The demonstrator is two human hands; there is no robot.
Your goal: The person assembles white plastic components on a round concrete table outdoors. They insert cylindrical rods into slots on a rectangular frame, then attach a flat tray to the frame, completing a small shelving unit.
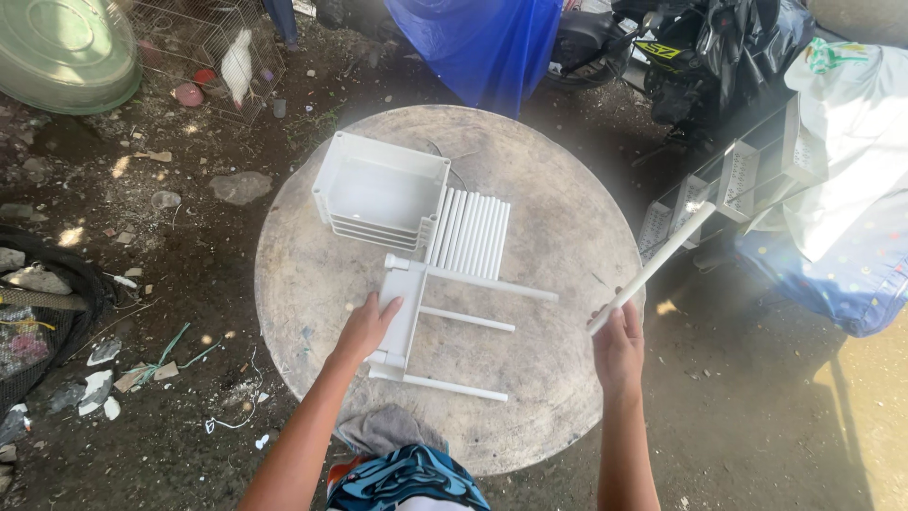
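Observation:
On a round, worn table top (pixel 558 227), my left hand (pixel 367 324) presses flat on a white plastic frame piece (pixel 405 301). Three white rods (pixel 473 320) stick out of that piece to the right. My right hand (pixel 617 343) grips the lower end of a long white rod (pixel 662 257) that slants up and to the right, off the table's edge. A row of several loose white rods (pixel 470 233) lies side by side behind the frame piece. A stack of white plastic trays (pixel 380 191) sits just left of them.
White slotted plastic panels (pixel 738 180) lean at the right beside a cloth-covered heap (pixel 851 161). A motorbike (pixel 700 47) and blue tarp (pixel 482 43) stand behind the table. A wire cage with a white bird (pixel 236 61) and a green basin (pixel 61 47) are far left. Dirt ground holds stones and litter.

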